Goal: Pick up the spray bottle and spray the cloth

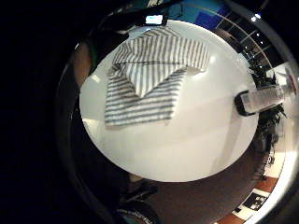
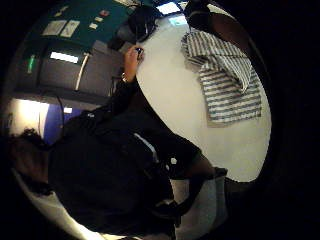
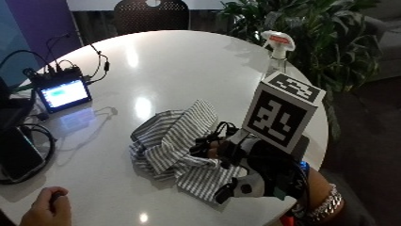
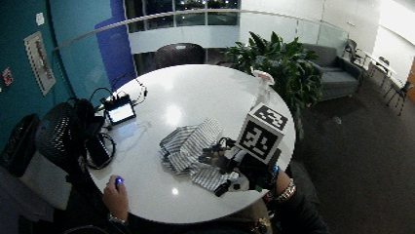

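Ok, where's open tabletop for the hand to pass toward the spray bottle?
Bare white table runs from the striped cloth to the spray bottle at the edge by the plant. Crowded: the side with the small screen and cables. The gloved right hand is over the cloth.

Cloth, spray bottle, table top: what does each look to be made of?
Cloth: soft woven fabric, grey and white stripes, judging by its crumpled folds. Spray bottle: probably clear plastic body, see-through against the plant, with a white head and red trigger part. Table: white, glossy, hard surface, since ceiling lights glare off it; laminate or similar, cannot tell which.
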### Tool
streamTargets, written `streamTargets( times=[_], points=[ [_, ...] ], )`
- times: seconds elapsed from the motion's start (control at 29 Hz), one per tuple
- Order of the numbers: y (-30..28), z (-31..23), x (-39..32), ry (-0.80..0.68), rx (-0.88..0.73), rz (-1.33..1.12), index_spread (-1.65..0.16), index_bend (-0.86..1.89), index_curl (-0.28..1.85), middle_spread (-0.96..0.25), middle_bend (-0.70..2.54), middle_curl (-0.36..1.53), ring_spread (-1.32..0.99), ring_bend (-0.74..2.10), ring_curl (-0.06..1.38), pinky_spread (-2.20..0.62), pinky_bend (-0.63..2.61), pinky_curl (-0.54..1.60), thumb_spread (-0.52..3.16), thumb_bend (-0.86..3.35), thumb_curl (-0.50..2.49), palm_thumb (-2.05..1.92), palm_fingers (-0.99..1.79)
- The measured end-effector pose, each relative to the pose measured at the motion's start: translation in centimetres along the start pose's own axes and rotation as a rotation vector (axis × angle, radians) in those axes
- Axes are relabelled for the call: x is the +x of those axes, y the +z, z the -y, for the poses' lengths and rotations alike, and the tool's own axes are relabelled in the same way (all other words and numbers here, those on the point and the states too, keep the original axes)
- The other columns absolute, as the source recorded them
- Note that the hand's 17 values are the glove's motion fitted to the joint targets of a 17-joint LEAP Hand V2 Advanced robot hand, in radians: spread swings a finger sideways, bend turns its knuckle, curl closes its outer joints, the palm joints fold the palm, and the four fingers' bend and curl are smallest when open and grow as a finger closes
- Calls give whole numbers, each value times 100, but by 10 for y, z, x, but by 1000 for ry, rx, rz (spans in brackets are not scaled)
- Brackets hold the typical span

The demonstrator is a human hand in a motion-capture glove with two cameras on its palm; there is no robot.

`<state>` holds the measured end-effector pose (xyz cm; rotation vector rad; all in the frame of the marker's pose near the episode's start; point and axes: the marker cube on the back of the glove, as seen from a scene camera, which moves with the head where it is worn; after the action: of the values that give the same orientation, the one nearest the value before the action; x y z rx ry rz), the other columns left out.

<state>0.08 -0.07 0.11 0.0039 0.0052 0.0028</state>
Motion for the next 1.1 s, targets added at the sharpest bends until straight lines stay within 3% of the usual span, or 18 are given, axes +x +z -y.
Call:
streamTargets(
  times=[0.28, 0.59, 0.9, 1.1],
  points=[
    [13, 5, 8, 25, -14, 19, -37, 26, 19, -13, 27, 16, -11, 35, 18, 17, 21, 15, 70, 9, 10, 27, 60],
    [15, 12, 16, 45, -18, -6, -43, 22, 25, -15, 23, 21, -14, 32, 21, 21, 18, 19, 87, 3, 15, 30, 60],
    [-23, 47, 49, 72, 43, -127, -43, 19, 29, -15, 20, 25, -14, 30, 23, 21, 17, 21, 95, 0, 18, 34, 62],
    [-66, 80, 96, 167, 153, -243, -43, 21, 31, -14, 16, 26, -14, 29, 25, 21, 18, 23, 98, -1, 20, 37, 62]
  ],
)
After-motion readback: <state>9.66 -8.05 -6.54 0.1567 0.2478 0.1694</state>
